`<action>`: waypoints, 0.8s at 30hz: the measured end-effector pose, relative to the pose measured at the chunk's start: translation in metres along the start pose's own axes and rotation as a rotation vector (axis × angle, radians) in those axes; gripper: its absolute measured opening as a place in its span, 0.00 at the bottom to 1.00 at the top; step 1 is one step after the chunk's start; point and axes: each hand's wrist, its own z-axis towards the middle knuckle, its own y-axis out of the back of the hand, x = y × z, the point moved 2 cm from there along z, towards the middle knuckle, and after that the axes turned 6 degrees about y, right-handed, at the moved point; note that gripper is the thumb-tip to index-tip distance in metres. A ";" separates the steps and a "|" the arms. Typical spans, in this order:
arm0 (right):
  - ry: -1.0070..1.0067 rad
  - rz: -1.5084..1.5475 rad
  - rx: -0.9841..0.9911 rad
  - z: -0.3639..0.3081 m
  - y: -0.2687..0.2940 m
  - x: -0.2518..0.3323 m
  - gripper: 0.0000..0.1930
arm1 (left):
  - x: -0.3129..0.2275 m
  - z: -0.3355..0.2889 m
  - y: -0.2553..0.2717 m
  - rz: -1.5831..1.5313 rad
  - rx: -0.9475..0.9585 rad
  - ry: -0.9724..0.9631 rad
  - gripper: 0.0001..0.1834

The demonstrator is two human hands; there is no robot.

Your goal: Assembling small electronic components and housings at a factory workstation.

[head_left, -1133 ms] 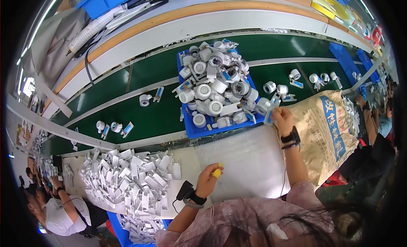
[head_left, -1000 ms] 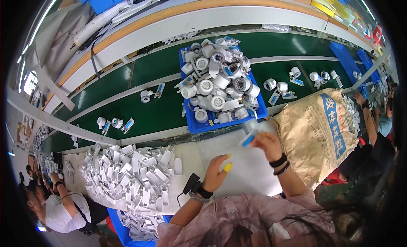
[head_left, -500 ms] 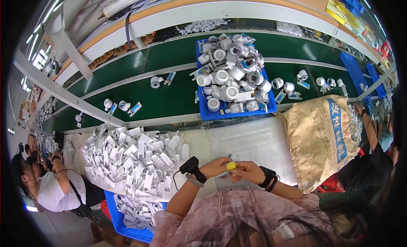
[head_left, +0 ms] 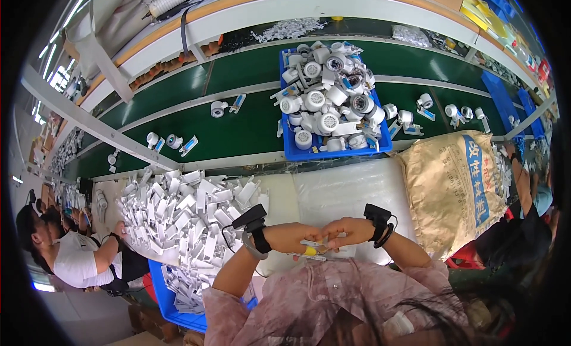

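At the far left, a co-worker [head_left: 83,254] in a white top, with one arm toward the bench. Next, a wide heap of white plastic pieces [head_left: 184,209] on the pale bench [head_left: 279,197], and below its edge a blue bin [head_left: 184,321] with more of the same inside. Behind the heap, on the green belt [head_left: 250,123], a few round white parts [head_left: 173,141] beside flat pieces with blue faces.

Close in front of the pink shirt [head_left: 315,292], the left hand [head_left: 294,236], black strap at its wrist, fingers curled and gripping a thin white piece [head_left: 309,257] near a yellow finger cover [head_left: 310,251]. Farther back on the belt, a blue tray [head_left: 297,154] heaped high with round white parts, some with grilles. Then the right hand [head_left: 351,230], palm down, fingers bent in toward the left fingertips, just beside the thin white piece; cannot tell whether gripping anything.

Past it, a clear plastic sheet [head_left: 380,194] spread over the bench, then a brown paper sack [head_left: 434,212] with a blue band. At the far right, another person in black [head_left: 517,239].
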 end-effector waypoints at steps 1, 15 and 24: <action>0.035 -0.019 -0.003 0.000 -0.002 -0.004 0.19 | -0.005 -0.004 0.000 0.139 -0.034 0.056 0.18; 0.052 0.248 -0.796 -0.016 0.002 -0.003 0.10 | 0.023 0.025 -0.022 -0.235 -0.899 -0.259 0.22; 0.046 0.142 -0.519 -0.016 -0.004 0.013 0.03 | 0.007 0.019 -0.024 -0.170 -0.958 -0.264 0.19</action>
